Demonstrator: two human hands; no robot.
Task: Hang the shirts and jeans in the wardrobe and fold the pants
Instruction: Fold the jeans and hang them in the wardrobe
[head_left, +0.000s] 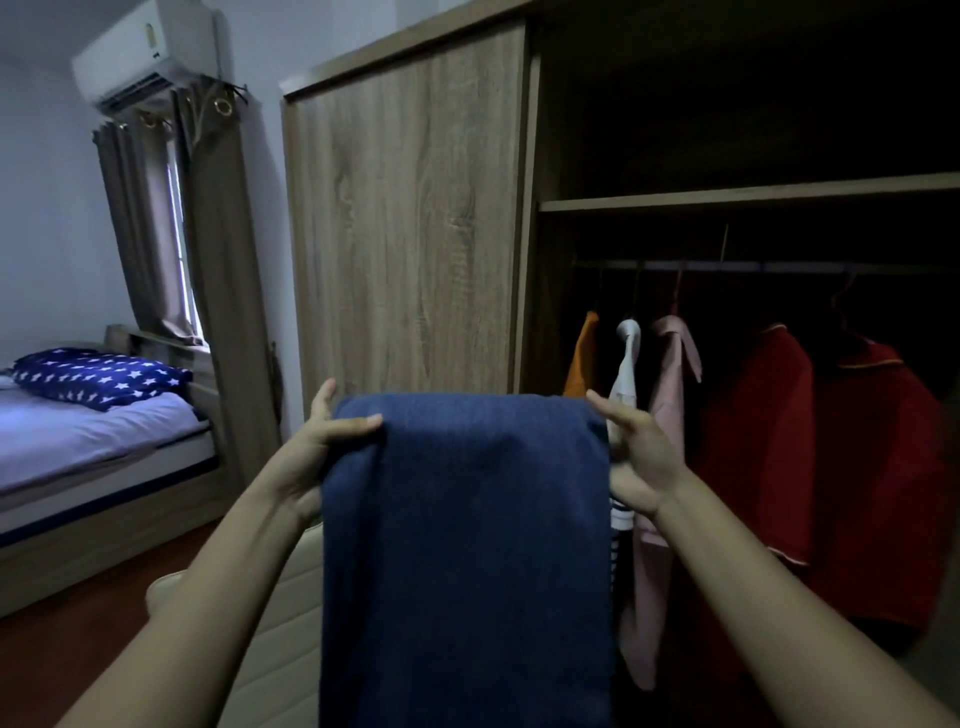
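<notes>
A pair of dark blue jeans (467, 545) hangs doubled over at chest height in front of the open wardrobe (727, 202). My left hand (322, 441) pinches the fold's left end, thumb on the front of the cloth. My right hand (636, 457) is at the fold's right end with its fingers pointing left onto the cloth; its grip is hidden. On the wardrobe rail (753, 267) hang an orange shirt (582, 364), a white garment (626, 364), a pink shirt (670, 415) and two red shirts (753, 441). Whether a hanger is under the jeans is hidden.
The wardrobe's closed wooden sliding door (410, 218) stands at the left of the opening. A bed (93, 441) with a star-patterned pillow (98, 379) lies at the far left by a curtained window (176, 234). A cream padded surface (280, 597) is below my left arm.
</notes>
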